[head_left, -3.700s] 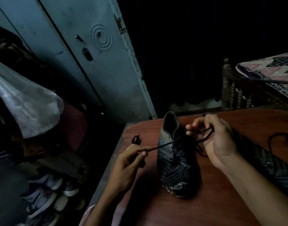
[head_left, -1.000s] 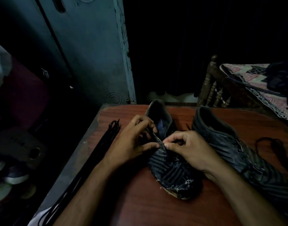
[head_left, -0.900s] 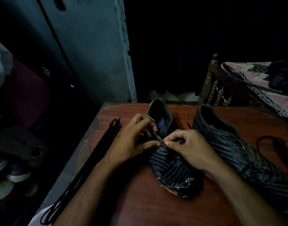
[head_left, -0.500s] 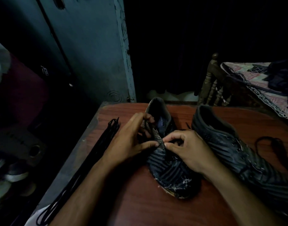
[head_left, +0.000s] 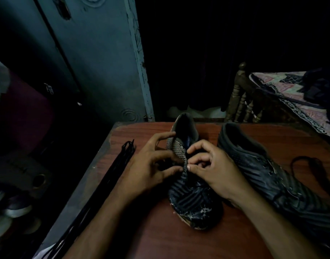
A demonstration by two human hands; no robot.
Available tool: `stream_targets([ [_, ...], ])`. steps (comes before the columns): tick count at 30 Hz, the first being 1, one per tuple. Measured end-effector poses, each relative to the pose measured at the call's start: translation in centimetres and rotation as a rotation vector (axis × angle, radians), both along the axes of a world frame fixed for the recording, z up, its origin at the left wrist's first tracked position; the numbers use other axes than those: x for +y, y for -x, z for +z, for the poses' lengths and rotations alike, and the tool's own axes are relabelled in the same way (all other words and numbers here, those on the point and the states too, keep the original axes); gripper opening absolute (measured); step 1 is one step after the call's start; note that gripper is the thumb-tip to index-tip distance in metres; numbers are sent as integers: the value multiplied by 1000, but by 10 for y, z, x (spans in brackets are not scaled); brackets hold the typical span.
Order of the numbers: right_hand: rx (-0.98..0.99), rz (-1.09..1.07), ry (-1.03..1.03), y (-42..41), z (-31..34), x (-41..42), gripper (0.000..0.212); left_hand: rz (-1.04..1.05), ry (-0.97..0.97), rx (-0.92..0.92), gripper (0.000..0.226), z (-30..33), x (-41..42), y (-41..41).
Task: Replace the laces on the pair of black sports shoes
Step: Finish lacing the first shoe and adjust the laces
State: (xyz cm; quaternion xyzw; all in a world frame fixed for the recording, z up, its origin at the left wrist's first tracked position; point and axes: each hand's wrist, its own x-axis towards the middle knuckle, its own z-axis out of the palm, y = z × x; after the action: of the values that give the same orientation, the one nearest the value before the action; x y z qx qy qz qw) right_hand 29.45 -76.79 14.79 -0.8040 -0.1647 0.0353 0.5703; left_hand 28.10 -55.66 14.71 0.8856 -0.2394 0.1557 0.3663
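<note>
- Standing mid-bench (head_left: 179, 245), toe at 6 o'clock, the shoe (head_left: 193, 200) is placed for easy reach to its eyelets.
- Left hand (head_left: 151, 171) pinches the eyelet flap (head_left: 176, 149), probably opening it; right hand (head_left: 214, 167) pinches narrowly at 3 o'clock of that flap.
- Fresh laces (head_left: 121, 163) wait at 9 o'clock; second shoe (head_left: 263, 169) and loose lace (head_left: 310, 165) at 3 o'clock.

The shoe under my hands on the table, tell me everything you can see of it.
The shoe is a black sports shoe with a ribbed, striped upper and whitish scuffing at the toe. It stands upright on the reddish wooden table, toe toward the camera, heel away, collar open. No lace shows in it. The left hand holds its left side and pinches the eyelet edge; the right hand pinches the same edge from the other side. A second shoe lies to its right.
</note>
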Motion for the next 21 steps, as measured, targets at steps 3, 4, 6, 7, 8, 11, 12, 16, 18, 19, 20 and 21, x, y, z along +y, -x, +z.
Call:
stream_targets([
  [3,-27,-26,-17,-1,-2,2,25,34,44,1,7,-2,-4,0],
  [4,-51,-47,-24,-1,-4,2,23,37,76,20,6,-2,-5,1],
  [6,-153,-107,-11,-2,-5,1,20,48,181,72,9,-1,-5,0],
  [7,-246,-136,37,-1,-5,0,18,62,244,101,10,-1,-4,-2],
  [8,-359,-160,115,0,-3,-1,17,70,301,135,7,0,-2,-4],
  [11,-540,-107,247,8,2,2,18,-53,521,265,12,5,5,-5],
  [12,-525,-73,256,10,4,4,19,-144,621,315,16,6,7,-3],
  [16,-529,-54,267,18,7,9,19,-370,819,522,32,10,9,3],
  [18,-549,-33,218,22,12,9,13,-376,884,627,32,9,7,3],
  [19,-583,-28,191,25,15,11,9,-339,843,618,32,8,7,3],
  [20,-626,-36,169,29,17,14,6,-286,737,549,34,8,8,2],
  [21,-666,-43,148,33,19,18,5,-262,604,467,38,7,8,1],
])
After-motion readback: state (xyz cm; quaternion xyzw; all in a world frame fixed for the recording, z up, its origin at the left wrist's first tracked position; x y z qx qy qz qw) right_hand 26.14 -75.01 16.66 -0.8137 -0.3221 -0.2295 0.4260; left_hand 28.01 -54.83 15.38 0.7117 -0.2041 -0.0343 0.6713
